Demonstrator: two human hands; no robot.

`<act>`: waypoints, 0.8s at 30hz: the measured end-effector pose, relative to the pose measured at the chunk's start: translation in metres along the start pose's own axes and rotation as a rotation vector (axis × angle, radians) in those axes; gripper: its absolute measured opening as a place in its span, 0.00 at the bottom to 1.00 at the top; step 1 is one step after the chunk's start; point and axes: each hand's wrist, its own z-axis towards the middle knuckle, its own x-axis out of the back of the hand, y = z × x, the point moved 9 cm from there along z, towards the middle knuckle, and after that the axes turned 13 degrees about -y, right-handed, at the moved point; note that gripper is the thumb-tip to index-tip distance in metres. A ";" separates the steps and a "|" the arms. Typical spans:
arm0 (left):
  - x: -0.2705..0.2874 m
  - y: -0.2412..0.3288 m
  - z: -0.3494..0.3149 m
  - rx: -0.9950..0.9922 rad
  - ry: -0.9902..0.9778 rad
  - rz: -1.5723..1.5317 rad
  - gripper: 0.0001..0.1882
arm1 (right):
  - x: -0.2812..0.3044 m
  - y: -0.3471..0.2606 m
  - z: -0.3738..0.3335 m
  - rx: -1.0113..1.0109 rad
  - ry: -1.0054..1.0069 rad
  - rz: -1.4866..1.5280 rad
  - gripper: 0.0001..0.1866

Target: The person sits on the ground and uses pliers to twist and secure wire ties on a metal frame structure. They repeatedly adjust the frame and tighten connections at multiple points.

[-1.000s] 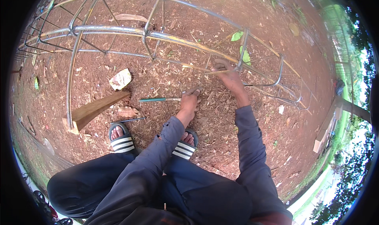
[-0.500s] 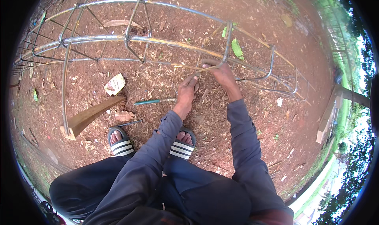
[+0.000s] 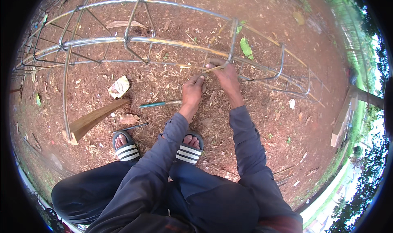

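Observation:
A long cage of steel reinforcing bars (image 3: pixel 172 41) runs across in front of me, with square bent stirrups around its bars. My right hand (image 3: pixel 226 78) is closed around the lower side of one stirrup (image 3: pixel 233 40). Close to its left, my left hand (image 3: pixel 192 93) pinches the free end of that stirrup between thumb and fingers. Behind my left wrist, a thin tool with a teal handle (image 3: pixel 152 105) lies on the soil; its far end is hidden by the hand.
A wooden wedge-shaped block (image 3: pixel 96 120) stands at the left, with a bent bar (image 3: pixel 66 94) by it. A thin metal rod (image 3: pixel 137 126) lies near my left sandal (image 3: pixel 127 150). Crumpled wrapping (image 3: pixel 119 87) and leaves are scattered over the reddish soil.
My right hand and the stirrup it grips have shifted slightly left. Another stirrup farther left has moved a little left too. My left hand stays nearly in place.

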 end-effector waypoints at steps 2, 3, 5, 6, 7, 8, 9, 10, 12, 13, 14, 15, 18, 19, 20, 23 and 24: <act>-0.004 0.000 0.002 0.006 -0.013 -0.050 0.16 | 0.001 0.004 0.004 -0.006 0.024 -0.025 0.19; -0.005 0.001 0.003 0.006 -0.027 -0.077 0.16 | 0.002 0.005 0.003 0.004 0.026 -0.018 0.18; -0.003 0.005 0.002 0.014 -0.029 -0.013 0.17 | 0.000 0.005 -0.001 0.028 0.021 -0.001 0.17; 0.002 0.008 -0.002 0.022 -0.021 0.078 0.17 | 0.001 -0.003 -0.007 0.109 0.063 -0.075 0.15; 0.005 0.012 -0.007 0.029 -0.018 0.169 0.17 | 0.001 -0.011 -0.017 0.189 0.109 -0.153 0.13; 0.015 0.020 -0.013 -0.115 0.031 0.389 0.16 | -0.003 -0.018 -0.023 0.275 0.150 -0.223 0.11; 0.023 0.021 -0.023 -0.258 0.082 0.609 0.15 | -0.007 -0.018 -0.024 0.288 0.149 -0.201 0.10; 0.017 0.034 -0.038 -0.398 0.121 0.830 0.13 | -0.006 -0.012 -0.026 0.292 0.155 -0.183 0.08; 0.009 0.037 -0.052 -0.474 0.037 0.942 0.14 | -0.005 -0.003 -0.030 0.321 0.174 -0.188 0.05; 0.002 0.049 -0.063 -0.512 -0.007 1.005 0.14 | -0.006 -0.001 -0.033 0.346 0.190 -0.206 0.04; -0.008 0.063 -0.070 -0.542 -0.017 1.188 0.13 | -0.006 0.000 -0.037 0.372 0.204 -0.232 0.03; -0.014 0.075 -0.072 -0.555 -0.060 1.286 0.13 | -0.008 0.003 -0.040 0.391 0.216 -0.251 0.04; -0.014 0.108 -0.067 -0.634 -0.117 1.607 0.10 | -0.017 -0.003 -0.044 0.452 0.271 -0.304 0.08; -0.017 0.122 -0.067 -0.762 -0.128 1.625 0.11 | -0.020 -0.009 -0.046 0.457 0.310 -0.331 0.09; -0.022 0.137 -0.071 -0.888 -0.144 1.637 0.11 | -0.023 -0.011 -0.049 0.456 0.347 -0.358 0.11; -0.033 0.156 -0.062 -1.087 -0.183 1.691 0.14 | -0.028 -0.017 -0.050 0.478 0.466 -0.388 0.13; -0.036 0.160 -0.056 -1.124 -0.194 1.711 0.15 | -0.028 -0.017 -0.051 0.474 0.475 -0.386 0.13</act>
